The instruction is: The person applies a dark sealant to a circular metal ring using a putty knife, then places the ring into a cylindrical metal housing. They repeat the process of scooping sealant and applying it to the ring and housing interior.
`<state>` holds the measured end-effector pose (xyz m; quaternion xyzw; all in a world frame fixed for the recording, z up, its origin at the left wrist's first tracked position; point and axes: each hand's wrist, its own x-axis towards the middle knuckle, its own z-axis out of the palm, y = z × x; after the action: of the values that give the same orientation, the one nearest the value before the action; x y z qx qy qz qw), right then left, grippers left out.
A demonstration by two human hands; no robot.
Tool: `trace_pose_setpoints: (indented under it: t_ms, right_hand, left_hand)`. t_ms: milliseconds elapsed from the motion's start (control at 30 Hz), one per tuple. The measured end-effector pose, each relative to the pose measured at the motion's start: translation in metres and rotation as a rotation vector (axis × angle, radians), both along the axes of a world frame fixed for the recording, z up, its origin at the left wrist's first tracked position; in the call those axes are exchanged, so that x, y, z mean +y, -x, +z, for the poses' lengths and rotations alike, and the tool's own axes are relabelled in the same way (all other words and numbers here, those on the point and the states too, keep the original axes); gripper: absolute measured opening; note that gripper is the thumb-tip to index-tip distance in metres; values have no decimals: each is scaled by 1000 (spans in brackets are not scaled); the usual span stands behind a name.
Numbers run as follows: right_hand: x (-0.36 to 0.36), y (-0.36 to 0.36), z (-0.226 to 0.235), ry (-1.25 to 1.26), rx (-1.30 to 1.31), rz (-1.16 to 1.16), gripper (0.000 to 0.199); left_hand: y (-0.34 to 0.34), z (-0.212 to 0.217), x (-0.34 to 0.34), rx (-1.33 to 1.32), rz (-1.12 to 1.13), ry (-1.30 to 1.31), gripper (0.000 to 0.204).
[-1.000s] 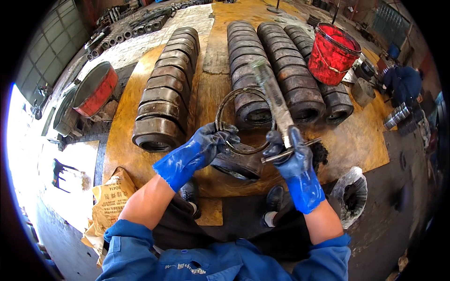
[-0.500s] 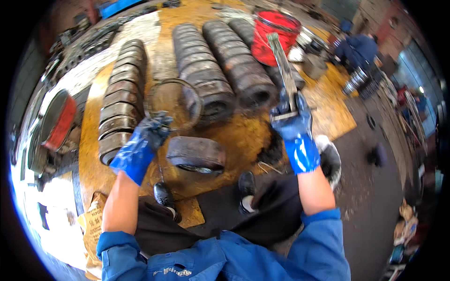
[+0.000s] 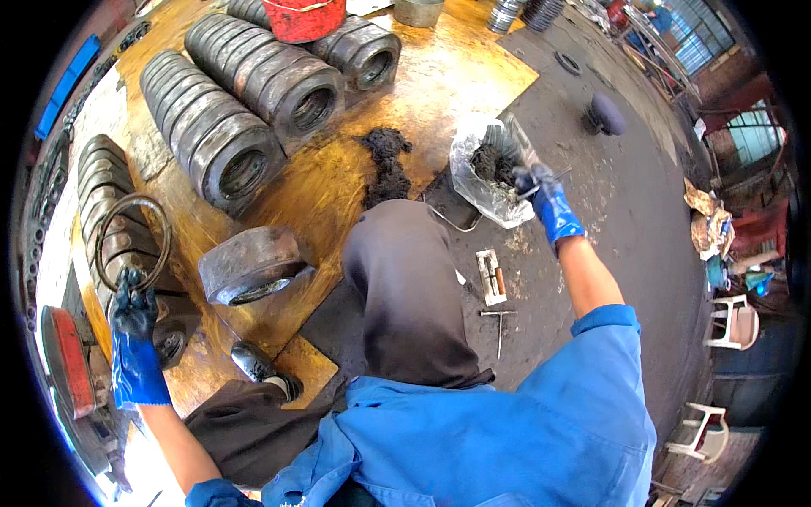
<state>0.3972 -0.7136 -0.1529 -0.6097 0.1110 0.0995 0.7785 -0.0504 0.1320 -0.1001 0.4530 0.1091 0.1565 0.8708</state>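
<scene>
Ring point(image 3: 131, 241) in left grip point(image 3: 133, 314) (gloved)

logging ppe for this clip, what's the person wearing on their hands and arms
Both hands wear blue rubber-coated work gloves, darkened with grime at the fingers: left hand, right hand. The gloves end just past the wrists. Above them the forearms are uncovered, with blue work-shirt sleeves pushed up toward the elbows.

Both hands in blue gloves, left hand point(image 3: 135, 338), right hand point(image 3: 547, 198); gloves grimy black at fingertips. Thin ring point(image 3: 131, 241) dark grey. Heavy steel rings point(image 3: 245, 160) grey-black, rust-brown patches. Board point(image 3: 439, 76) yellow-brown, stained. Bucket point(image 3: 304, 17) red. Plastic bag point(image 3: 486, 182) clear-whitish, black sludge inside. Shirt sleeves blue; trousers dark grey. Floor point(image 3: 625, 211) grey
</scene>
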Motion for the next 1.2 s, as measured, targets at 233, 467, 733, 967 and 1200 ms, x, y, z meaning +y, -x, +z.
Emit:
trace_pose_setpoints:
  t_ms: [233,467,733,967,1200]
  right_hand:
    - [10,44,-96,1456,-211,134,31]
    - [59,37,-93,1839,-57,358,32]
    - [41,74,-72,1885,-163,580,32]
    - [13,126,-33,1834,-94,606,38]
    - [-7,104,-90,114,45,-93,31]
  left_hand:
    - [4,-14,29,138,179,160,52]
    - [-17,-14,16,157,100,137,50]
    - [-16,-21,20,165,59,139,47]
    - [-31,-6,-11,-115,-400,81,50]
    - [-19,2,-26,178,103,44,46]
